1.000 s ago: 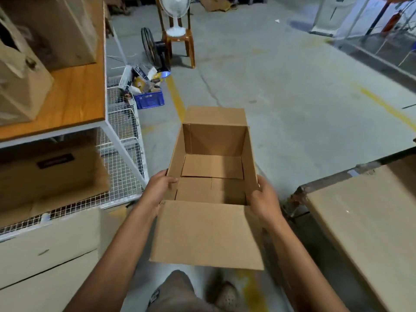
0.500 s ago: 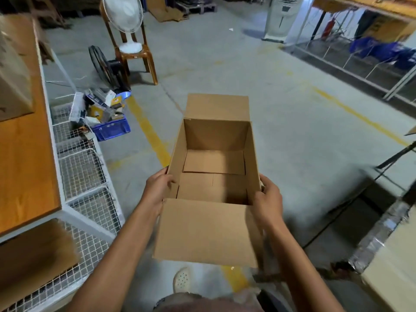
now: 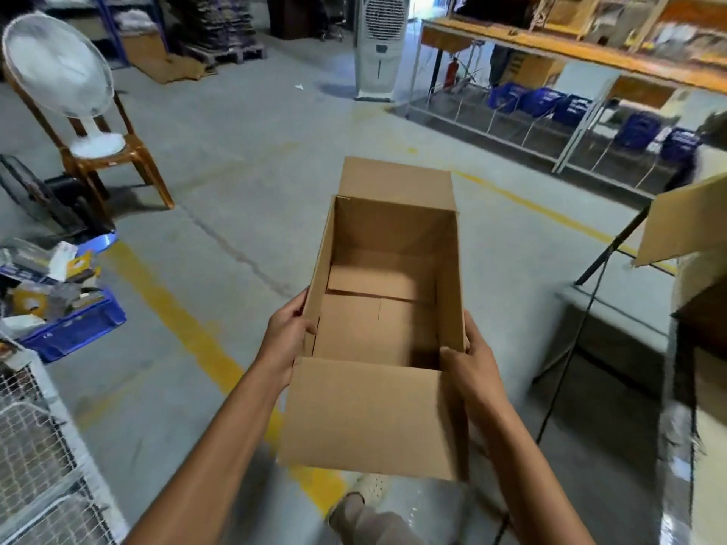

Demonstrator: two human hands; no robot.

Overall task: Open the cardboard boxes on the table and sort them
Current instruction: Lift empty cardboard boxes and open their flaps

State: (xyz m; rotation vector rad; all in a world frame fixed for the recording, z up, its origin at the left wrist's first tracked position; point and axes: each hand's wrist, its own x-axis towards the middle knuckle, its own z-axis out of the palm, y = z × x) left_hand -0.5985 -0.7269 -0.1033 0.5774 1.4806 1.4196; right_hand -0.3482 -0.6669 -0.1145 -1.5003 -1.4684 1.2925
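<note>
I carry an open, empty cardboard box (image 3: 385,293) in front of me above the concrete floor. Its near flap hangs down toward me and its far flap points away. My left hand (image 3: 285,340) grips the left wall near the front corner, thumb over the rim. My right hand (image 3: 470,361) grips the right wall at the front corner, thumb inside. Another opened cardboard box (image 3: 684,226) shows at the right edge, partly cut off.
A blue crate (image 3: 74,328) of clutter and a wire-mesh shelf (image 3: 35,446) lie on the left. A chair with a white fan (image 3: 78,112) stands far left. An air cooler (image 3: 377,45) and racks with blue baskets (image 3: 550,104) line the back right. A yellow floor line (image 3: 189,328) runs underfoot.
The view has swung right: the wooden table and its boxes have left the frame, and the far racks and air cooler have come in. Both hands keep the same hold on the box.
</note>
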